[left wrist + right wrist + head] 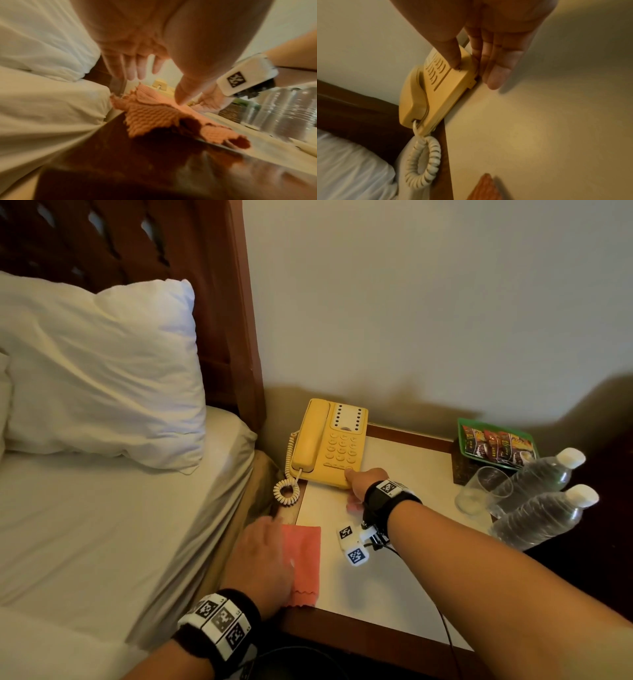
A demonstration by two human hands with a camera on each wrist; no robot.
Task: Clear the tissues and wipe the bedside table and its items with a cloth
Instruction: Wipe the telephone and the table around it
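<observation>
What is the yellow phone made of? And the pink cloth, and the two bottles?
The yellow phone looks like hard, smooth plastic: molded edges and buttons, with a faint sheen. The pink cloth seems a soft woven or knitted fabric; the left wrist view shows a ribbed, waffle-like texture and a scalloped edge. The two bottles look like thin clear plastic, see-through with ridged sides and white caps.

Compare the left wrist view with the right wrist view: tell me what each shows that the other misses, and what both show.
Only the left wrist view shows the left hand, its thumb pressing the cloth, the right hand's wristband and the bottles.

Only the right wrist view shows how the right hand holds the phone: thumb on the keypad, fingers at its side edge. It also shows the coiled cord.

Both show the table, the bed, part of the cloth and part of the phone.
</observation>
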